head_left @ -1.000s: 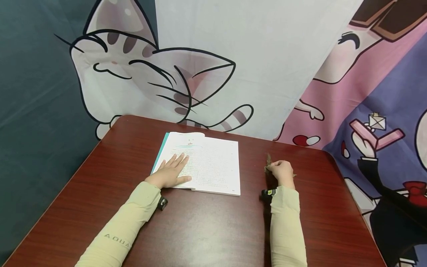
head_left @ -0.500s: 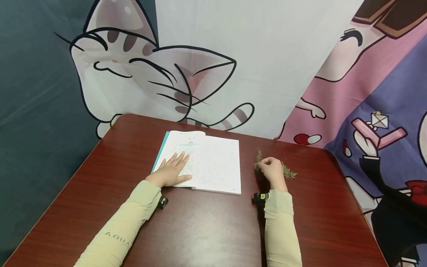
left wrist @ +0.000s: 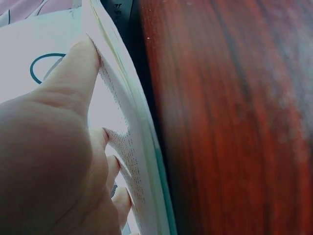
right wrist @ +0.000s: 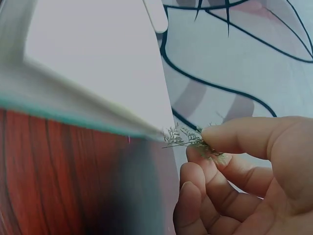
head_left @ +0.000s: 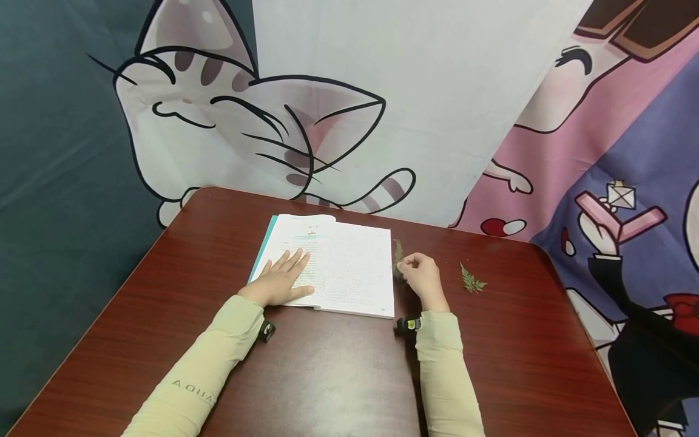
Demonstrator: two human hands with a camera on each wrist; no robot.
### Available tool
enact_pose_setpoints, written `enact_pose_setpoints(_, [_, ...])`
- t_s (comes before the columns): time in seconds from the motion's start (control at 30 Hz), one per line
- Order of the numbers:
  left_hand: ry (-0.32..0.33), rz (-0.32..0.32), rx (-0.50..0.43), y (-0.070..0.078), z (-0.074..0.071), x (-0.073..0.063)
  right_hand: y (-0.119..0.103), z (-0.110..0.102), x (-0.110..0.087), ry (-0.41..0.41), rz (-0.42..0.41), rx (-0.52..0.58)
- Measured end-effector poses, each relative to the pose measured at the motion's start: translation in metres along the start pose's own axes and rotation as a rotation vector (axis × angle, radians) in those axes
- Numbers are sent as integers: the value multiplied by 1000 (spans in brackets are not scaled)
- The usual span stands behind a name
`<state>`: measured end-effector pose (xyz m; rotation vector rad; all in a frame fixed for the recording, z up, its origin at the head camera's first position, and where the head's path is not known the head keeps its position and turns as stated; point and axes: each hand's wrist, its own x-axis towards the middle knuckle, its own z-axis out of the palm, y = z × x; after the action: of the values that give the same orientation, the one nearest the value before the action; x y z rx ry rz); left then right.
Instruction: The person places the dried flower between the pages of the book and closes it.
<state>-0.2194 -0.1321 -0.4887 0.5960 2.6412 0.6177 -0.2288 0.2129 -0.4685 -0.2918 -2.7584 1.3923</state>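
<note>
An open book with printed pages and a teal cover edge lies on the table. My left hand is spread flat on its left page, thumb and fingers straight; the left wrist view shows the thumb along the page. Just past the book's right edge, my right hand pinches a small green fern-like leaf sprig between thumb and fingertips. In the right wrist view the feathery sprig pokes out from the pinch toward the book's edge. A second leaf sprig lies on the table to the right.
The dark red wooden table has rounded far corners. Behind it hangs a cloth backdrop with cartoon figures. Each wrist wears a small black camera, strapped over pale sleeves.
My right hand has moved left toward the book, carrying the pinched sprig. The second sprig, earlier mostly hidden behind the hand, now shows fully on the table. The left hand stays on the page.
</note>
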Motion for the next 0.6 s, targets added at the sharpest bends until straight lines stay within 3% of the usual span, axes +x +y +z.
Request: enact_pose_setpoints(0.6, [-16,-14,14,13,-11,-10,-33,47,-2,-94,48,275])
